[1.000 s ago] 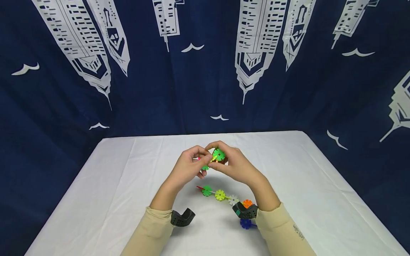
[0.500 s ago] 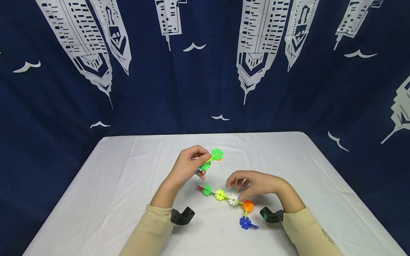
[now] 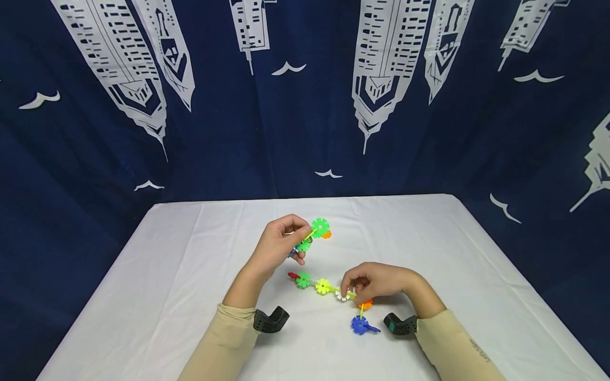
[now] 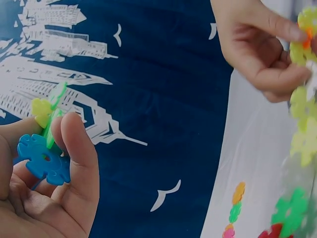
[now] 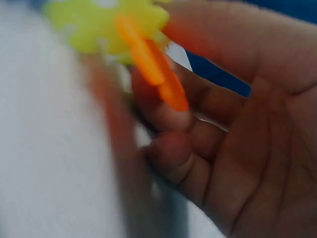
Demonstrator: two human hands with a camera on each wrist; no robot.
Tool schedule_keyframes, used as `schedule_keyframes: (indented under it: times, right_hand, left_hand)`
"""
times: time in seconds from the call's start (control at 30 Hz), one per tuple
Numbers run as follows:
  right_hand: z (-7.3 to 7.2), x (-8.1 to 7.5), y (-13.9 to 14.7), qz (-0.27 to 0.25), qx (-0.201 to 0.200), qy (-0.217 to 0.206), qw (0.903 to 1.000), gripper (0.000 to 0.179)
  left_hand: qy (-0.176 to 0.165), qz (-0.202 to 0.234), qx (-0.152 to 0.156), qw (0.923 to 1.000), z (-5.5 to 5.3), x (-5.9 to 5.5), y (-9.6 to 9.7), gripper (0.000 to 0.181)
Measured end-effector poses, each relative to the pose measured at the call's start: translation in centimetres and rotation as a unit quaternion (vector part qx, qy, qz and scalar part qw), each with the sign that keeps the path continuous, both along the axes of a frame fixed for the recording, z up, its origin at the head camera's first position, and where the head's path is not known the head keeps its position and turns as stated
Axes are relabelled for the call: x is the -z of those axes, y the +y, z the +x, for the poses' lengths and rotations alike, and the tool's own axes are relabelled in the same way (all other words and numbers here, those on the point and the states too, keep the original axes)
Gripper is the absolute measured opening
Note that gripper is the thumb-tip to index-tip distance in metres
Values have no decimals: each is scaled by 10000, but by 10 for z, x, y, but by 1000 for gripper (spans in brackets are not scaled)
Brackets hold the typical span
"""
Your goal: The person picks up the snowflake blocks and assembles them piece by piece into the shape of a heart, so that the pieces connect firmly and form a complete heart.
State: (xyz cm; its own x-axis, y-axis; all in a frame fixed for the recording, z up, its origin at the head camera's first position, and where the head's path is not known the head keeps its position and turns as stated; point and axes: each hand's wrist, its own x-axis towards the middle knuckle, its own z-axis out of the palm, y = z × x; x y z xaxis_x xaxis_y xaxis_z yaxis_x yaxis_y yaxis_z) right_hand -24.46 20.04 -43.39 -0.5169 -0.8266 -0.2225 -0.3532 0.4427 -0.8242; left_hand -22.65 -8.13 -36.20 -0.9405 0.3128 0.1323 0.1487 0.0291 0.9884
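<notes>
My left hand (image 3: 282, 243) pinches a small cluster of interlocking notched plastic discs above the table. A green disc (image 3: 320, 227) and an orange disc (image 3: 327, 234) stick out past the fingertips. In the left wrist view a blue disc (image 4: 45, 159) and a yellow disc (image 4: 41, 110) show in the same cluster. Lower on the right, my right hand (image 3: 378, 280) pinches a chain of linked discs near its white disc (image 3: 341, 296) and orange disc (image 3: 366, 304). Toward the left the chain runs through a yellow disc (image 3: 322, 287), a green disc (image 3: 303, 280) and a red disc (image 3: 293, 275); its near end is a blue disc (image 3: 359, 325).
A white cloth (image 3: 190, 307) covers the table. Behind it hangs a dark blue curtain (image 3: 295, 121) with white building and bird prints. Each wrist wears a black band (image 3: 270, 320). Small orange, green and pink discs (image 4: 235, 212) show low in the left wrist view.
My right hand has left the cluster, come down to the chain and taken hold of it. The chain has shifted slightly left and away. My left hand stays nearly still with its cluster.
</notes>
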Motion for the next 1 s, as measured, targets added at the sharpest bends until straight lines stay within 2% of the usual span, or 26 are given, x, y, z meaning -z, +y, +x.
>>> schedule_keyframes:
  times: [0.17, 0.3, 0.47, 0.7, 0.87, 1.0]
  right_hand:
    - [-7, 4, -20, -92, 646, 421, 9970, 20]
    - [-11, 5, -40, -254, 944, 776, 9922, 20]
    - [-12, 4, -56, -338, 965, 1074, 9889, 19]
    - [-9, -1, -48, -219, 517, 791, 9953, 16]
    - [-7, -1, -52, -330, 709, 1086, 9910, 5]
    - [-4, -8, -57, -841, 1012, 1213, 9839, 11]
  left_hand:
    - [21, -2, -71, 10000, -2, -2, -4, 17]
    - [3, -44, -105, 9999, -2, -3, -7, 17]
    - [9, -81, -135, 9999, -1, -4, -10, 18]
    - [17, -71, -276, 9996, -2, -9, -12, 17]
    - [-1, 38, -293, 9996, -1, -11, -14, 20]
    - [34, 194, -233, 9995, 0, -11, -16, 22]
